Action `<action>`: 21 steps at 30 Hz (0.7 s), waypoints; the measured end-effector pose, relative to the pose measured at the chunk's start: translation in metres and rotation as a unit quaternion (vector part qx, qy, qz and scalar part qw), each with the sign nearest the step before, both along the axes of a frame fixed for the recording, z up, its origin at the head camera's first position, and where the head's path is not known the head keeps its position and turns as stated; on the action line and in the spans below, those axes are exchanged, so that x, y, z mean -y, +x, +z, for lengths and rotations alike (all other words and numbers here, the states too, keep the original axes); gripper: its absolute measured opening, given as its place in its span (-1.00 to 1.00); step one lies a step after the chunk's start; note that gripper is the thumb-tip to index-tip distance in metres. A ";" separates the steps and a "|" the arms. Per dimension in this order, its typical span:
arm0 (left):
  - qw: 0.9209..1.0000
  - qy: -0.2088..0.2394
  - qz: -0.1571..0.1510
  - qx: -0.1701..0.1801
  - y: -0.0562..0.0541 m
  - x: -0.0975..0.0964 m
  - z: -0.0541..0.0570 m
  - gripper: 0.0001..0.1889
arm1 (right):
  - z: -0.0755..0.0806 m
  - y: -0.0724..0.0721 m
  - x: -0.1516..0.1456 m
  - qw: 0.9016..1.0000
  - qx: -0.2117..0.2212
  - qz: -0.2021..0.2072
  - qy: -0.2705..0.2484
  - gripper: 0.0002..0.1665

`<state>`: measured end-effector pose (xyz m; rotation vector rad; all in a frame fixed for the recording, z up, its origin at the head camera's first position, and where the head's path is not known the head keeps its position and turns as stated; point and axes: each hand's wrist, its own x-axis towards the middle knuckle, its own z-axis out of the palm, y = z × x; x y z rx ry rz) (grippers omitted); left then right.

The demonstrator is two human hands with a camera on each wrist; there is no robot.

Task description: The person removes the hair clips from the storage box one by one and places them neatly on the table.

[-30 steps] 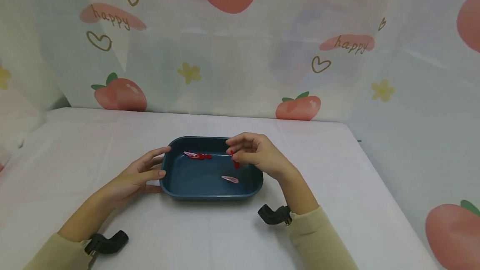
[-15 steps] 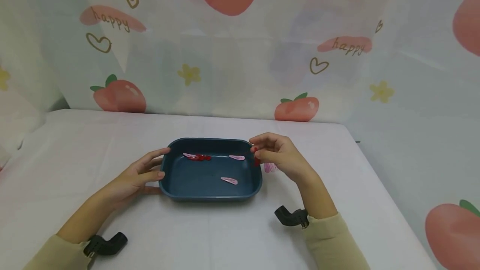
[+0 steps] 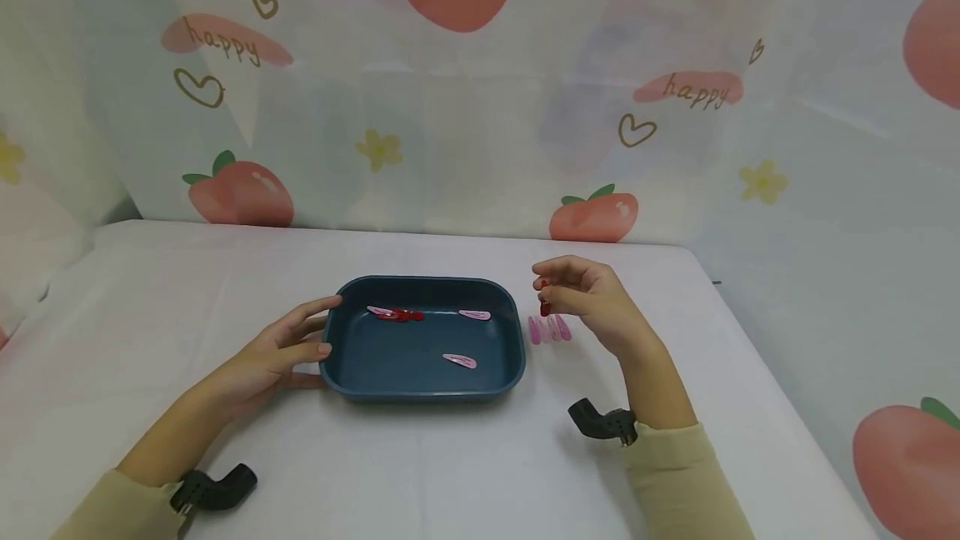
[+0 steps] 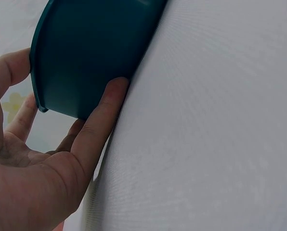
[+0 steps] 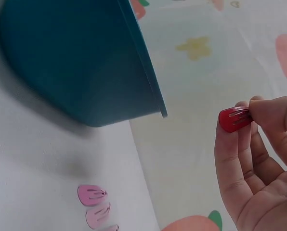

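My right hand pinches a red snap hair clip between thumb and fingers, above the table to the right of a dark teal tray. Below it, several pink hair clips lie in a row beside the tray's right end. My left hand rests against the tray's left end, its extended fingers touching the rim and side wall. Inside the tray, red hair clips overlap a pink one at the back left. Two pink clips lie apart on the right.
A white cloth covers the table under the tray. Behind stands a printed backdrop with fruit, hearts and flowers. Each wrist wears a black camera mount.
My right hand has carried the red hair clip out of the tray and over its right rim, uncovering one pink clip inside and the row on the table. My left hand has stayed put.
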<state>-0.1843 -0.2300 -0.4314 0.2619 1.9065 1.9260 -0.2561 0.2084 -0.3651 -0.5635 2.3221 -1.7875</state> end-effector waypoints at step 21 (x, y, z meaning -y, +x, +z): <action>1.000 0.001 0.000 -0.005 -0.001 0.002 -0.003 -0.32 | -0.016 -0.012 -0.026 0.994 0.019 -0.085 0.068 -0.64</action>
